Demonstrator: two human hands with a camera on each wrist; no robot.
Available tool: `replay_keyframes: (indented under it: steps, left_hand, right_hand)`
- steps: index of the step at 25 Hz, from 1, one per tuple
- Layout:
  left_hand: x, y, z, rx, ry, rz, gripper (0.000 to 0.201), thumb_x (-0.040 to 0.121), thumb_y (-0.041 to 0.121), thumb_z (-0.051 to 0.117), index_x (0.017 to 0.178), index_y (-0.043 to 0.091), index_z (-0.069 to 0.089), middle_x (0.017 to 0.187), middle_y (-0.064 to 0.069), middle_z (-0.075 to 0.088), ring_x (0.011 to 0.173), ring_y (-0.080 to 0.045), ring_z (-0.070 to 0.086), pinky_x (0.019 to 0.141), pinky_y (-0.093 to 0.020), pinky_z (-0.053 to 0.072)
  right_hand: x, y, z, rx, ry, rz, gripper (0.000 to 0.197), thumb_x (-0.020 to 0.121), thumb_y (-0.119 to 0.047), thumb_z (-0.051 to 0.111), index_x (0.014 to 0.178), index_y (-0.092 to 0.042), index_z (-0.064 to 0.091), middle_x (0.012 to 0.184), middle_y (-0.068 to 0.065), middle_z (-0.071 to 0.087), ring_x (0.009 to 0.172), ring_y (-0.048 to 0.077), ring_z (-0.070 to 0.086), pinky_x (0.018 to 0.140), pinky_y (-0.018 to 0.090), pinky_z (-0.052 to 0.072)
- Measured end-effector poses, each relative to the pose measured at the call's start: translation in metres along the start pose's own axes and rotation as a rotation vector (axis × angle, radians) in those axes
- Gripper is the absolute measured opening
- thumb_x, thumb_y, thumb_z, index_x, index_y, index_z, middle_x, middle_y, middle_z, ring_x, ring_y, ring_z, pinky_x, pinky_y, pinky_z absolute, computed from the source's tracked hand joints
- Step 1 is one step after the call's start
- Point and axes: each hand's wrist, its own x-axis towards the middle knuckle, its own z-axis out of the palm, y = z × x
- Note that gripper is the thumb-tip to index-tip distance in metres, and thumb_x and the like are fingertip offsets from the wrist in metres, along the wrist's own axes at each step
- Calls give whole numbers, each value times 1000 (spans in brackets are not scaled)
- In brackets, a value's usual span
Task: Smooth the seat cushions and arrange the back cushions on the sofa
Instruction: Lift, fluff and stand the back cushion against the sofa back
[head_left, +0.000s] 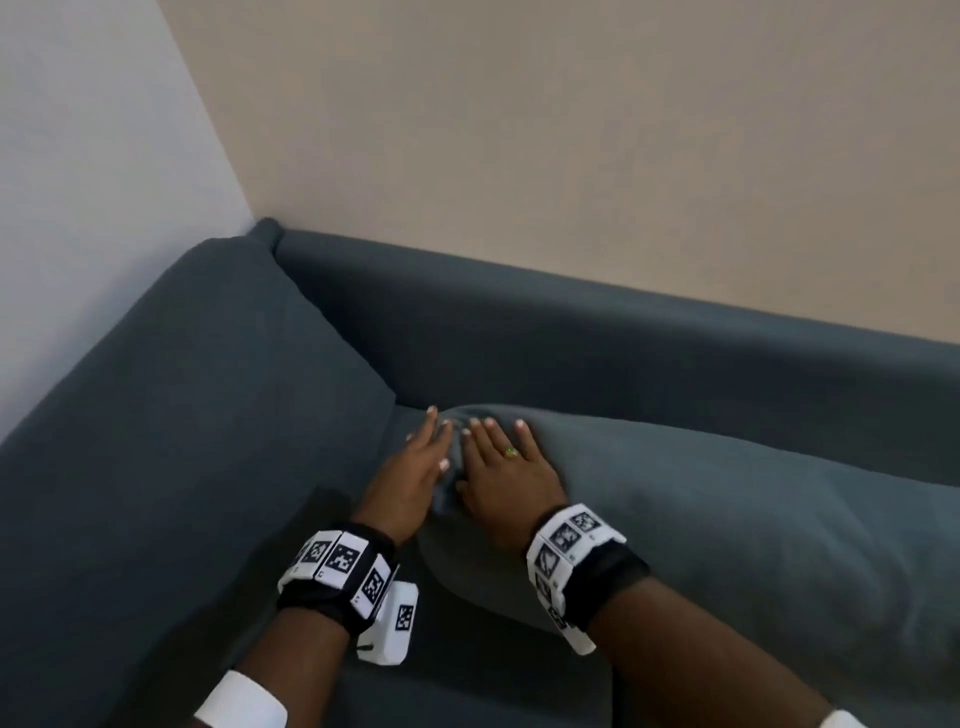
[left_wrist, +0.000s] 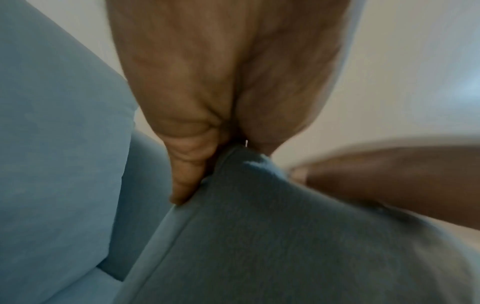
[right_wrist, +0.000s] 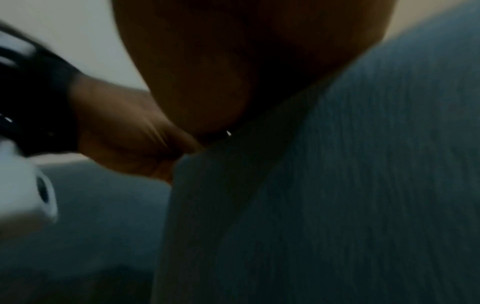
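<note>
A dark blue-grey back cushion (head_left: 701, 509) lies tilted on the sofa seat (head_left: 467, 691), with its corner pointing into the sofa's left corner. Both hands meet at that corner. My left hand (head_left: 421, 457) lies along the corner's left side. In the left wrist view the cushion (left_wrist: 259, 236) has its tip wedged between the thumb and palm of the left hand (left_wrist: 207, 92). My right hand (head_left: 506, 467), wearing a ring, rests flat on top with straight fingers, and the fabric is bunched between the hands. The right wrist view is dark: the right hand (right_wrist: 233, 61) presses on the cushion (right_wrist: 350, 185).
The sofa's padded left armrest (head_left: 182, 389) rises just left of my hands, and the backrest (head_left: 571, 338) runs behind them. A beige wall (head_left: 571, 130) stands behind the sofa and a white wall (head_left: 78, 156) at its left end.
</note>
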Motion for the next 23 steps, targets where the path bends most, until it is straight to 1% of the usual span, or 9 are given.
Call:
replay_keyframes:
  steps: [4, 8, 12, 14, 16, 18, 20, 22, 23]
  left_hand:
    - [1, -6, -8, 110, -9, -26, 54, 106, 17, 34, 158, 14, 19, 167, -2, 10, 150, -23, 26, 116, -21, 17]
    - [0, 16, 4, 86, 87, -64, 56, 106, 7, 37, 158, 13, 20, 167, -3, 11, 150, -24, 24, 118, -26, 18]
    - [9, 28, 8, 11, 176, -128, 52, 107, 13, 35, 158, 17, 24, 167, 2, 13, 150, -21, 25, 115, -22, 16]
    - [14, 31, 12, -19, 204, -161, 51, 108, 17, 34, 158, 18, 25, 167, 2, 15, 150, -22, 26, 117, -26, 17]
    - [19, 36, 18, -31, 219, -188, 50, 108, 20, 34, 157, 16, 26, 166, -3, 18, 150, -23, 25, 119, -30, 17]
    - [21, 45, 21, -94, 272, -229, 55, 107, 32, 36, 158, 15, 24, 166, -7, 19, 151, -24, 22, 120, -34, 16]
    - [20, 63, 27, -113, 276, -299, 78, 97, 59, 44, 159, 20, 16, 166, -11, 14, 152, -30, 16, 121, -45, 16]
    - [9, 89, 43, 195, 216, -311, 103, 79, 85, 44, 158, 33, 3, 167, -10, -2, 153, -35, -1, 118, -62, 3]
    - [6, 103, 57, 429, 176, -222, 106, 74, 92, 39, 156, 40, -4, 167, -6, -10, 153, -35, -11, 113, -67, -8]
  right_hand:
    - [-12, 8, -13, 47, 360, 107, 70, 103, -43, 27, 160, -8, 7, 163, 8, -18, 155, 30, -7, 124, 52, -4]
    - [-44, 32, 24, -61, 65, 90, 83, 99, -55, 40, 160, -11, 5, 160, 5, -23, 156, 29, 0, 123, 52, -3]
    - [-67, 65, 8, 31, 248, 227, 79, 100, -50, 40, 160, -11, 7, 165, 8, -11, 155, 29, -4, 125, 48, 0]
    - [-79, 83, 9, 8, 130, 195, 81, 101, -52, 36, 159, -15, -8, 159, 4, -29, 155, 28, -8, 122, 47, -9]
    - [-90, 98, 6, 39, 100, 180, 76, 103, -47, 34, 159, -14, -6, 161, 4, -25, 155, 28, -8, 121, 46, -9]
    - [-95, 113, -8, 103, 293, 263, 72, 102, -40, 35, 160, -12, 2, 167, 8, -9, 155, 28, -7, 124, 46, -3]
    - [-100, 131, -15, 71, 209, 267, 75, 102, -46, 34, 160, -13, -1, 164, 6, -16, 155, 27, -7, 124, 45, -4]
    - [-111, 148, -3, 29, -10, 223, 77, 103, -52, 31, 160, -15, -6, 156, 1, -27, 155, 24, -9, 122, 45, -7]
    - [-114, 155, -2, 62, 43, 210, 76, 103, -50, 33, 160, -16, -5, 157, 0, -25, 155, 24, -11, 123, 44, -7]
